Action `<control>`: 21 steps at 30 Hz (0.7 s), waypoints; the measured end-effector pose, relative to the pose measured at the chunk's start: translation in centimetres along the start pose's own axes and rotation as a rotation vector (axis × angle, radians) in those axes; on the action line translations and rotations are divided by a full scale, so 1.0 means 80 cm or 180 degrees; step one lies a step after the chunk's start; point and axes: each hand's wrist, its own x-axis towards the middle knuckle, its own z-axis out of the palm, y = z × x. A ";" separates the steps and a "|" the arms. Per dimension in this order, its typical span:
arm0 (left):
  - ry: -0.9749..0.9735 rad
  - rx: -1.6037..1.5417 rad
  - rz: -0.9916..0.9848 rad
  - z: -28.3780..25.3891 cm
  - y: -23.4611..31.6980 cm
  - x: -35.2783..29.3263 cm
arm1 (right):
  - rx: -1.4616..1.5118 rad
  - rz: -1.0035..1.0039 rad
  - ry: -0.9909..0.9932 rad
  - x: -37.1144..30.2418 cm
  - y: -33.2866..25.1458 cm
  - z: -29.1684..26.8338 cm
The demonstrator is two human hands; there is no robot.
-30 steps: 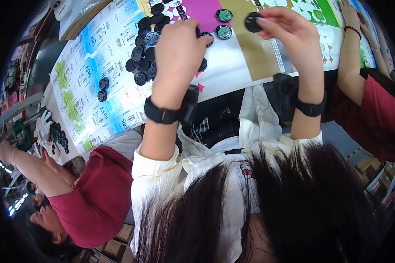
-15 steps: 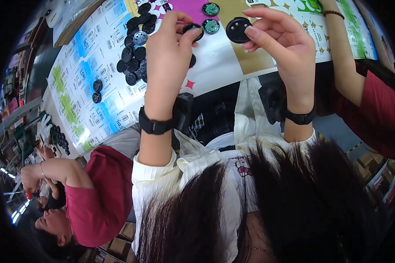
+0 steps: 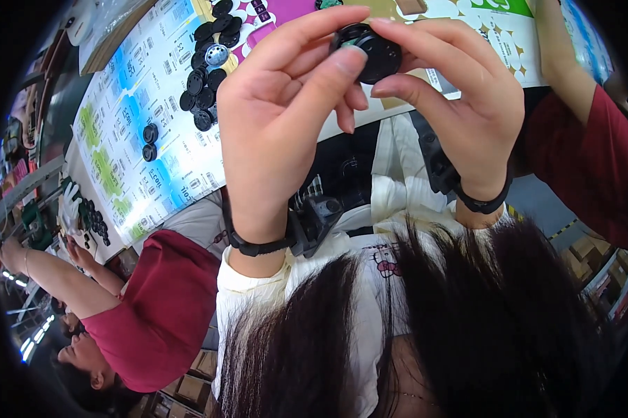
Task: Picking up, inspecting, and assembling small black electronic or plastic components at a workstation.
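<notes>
While I look on from far away, I see two round black things held up close together, over the near side of the table. I think the black disc [image 3: 384,59] is light and hard, like a bottle cap. It looks smooth and a bit shiny, so it may slip. I would hold it by its round edge and keep off the small holes in its flat face. The black cup with green inside [image 3: 351,33] looks light and stiff too, but I guess the green part could break, so its rim is the best place to hold.

The left hand [image 3: 272,115] pinches the cup, with the thumb on the side near me and the first finger over the top. Its other fingers curl loosely below. The right hand [image 3: 471,97] pinches the disc, with a finger at its top edge and the thumb at its bottom edge. The disc sits between those two tips, on the right of the cup and partly over it. I can't tell if they are joined. More black discs [image 3: 201,90] lie in a heap to the left, on the printed sheet [image 3: 178,160].
</notes>
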 end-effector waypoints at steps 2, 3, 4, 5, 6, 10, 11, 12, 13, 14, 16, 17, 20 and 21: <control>-0.0077 -0.0263 -0.0075 -0.004 -0.003 -0.002 | -0.0216 -0.0383 0.0230 0.000 0.003 0.002; -0.0115 -0.0387 -0.0105 -0.007 -0.002 -0.002 | -0.0321 -0.0582 0.0350 0.001 0.004 0.002; -0.0152 -0.0511 -0.0136 -0.008 -0.001 -0.003 | -0.0319 -0.0584 0.0354 0.002 0.004 0.002; -0.0188 -0.0636 -0.0167 -0.009 0.000 -0.003 | -0.0364 -0.0677 0.0348 0.003 0.003 0.002; -0.0225 -0.0761 -0.0199 -0.010 0.000 -0.004 | -0.0408 -0.0769 0.0341 0.004 0.003 0.001; -0.0045 -0.1174 -0.0315 0.001 0.008 -0.005 | -0.0346 -0.0124 -0.0050 0.005 -0.025 -0.013; -0.0046 -0.1177 -0.0313 -0.001 0.005 -0.006 | -0.0295 0.0243 -0.0235 0.007 -0.032 -0.017; -0.0044 -0.1091 -0.0311 -0.005 0.000 -0.008 | -0.0300 0.0243 -0.0237 0.010 -0.033 -0.019; -0.0044 -0.1000 -0.0313 -0.009 -0.003 -0.010 | -0.0089 0.0479 -0.0306 0.014 -0.035 -0.021; -0.0044 -0.0911 -0.0315 -0.010 -0.004 -0.010 | 0.0122 0.0715 -0.0375 0.017 -0.036 -0.023; -0.0047 -0.0911 -0.0314 -0.010 -0.004 -0.010 | 0.0332 0.0953 -0.0441 0.017 -0.033 -0.023; -0.0048 -0.0911 -0.0310 -0.009 -0.003 -0.011 | 0.0123 0.0500 -0.0406 0.016 -0.025 -0.022; -0.0036 -0.0913 -0.0301 -0.008 -0.002 -0.013 | -0.0290 -0.0407 -0.0347 0.017 -0.021 -0.018; -0.0030 -0.0913 -0.0298 -0.007 -0.002 -0.014 | -0.0134 -0.0063 -0.0425 0.015 -0.026 -0.022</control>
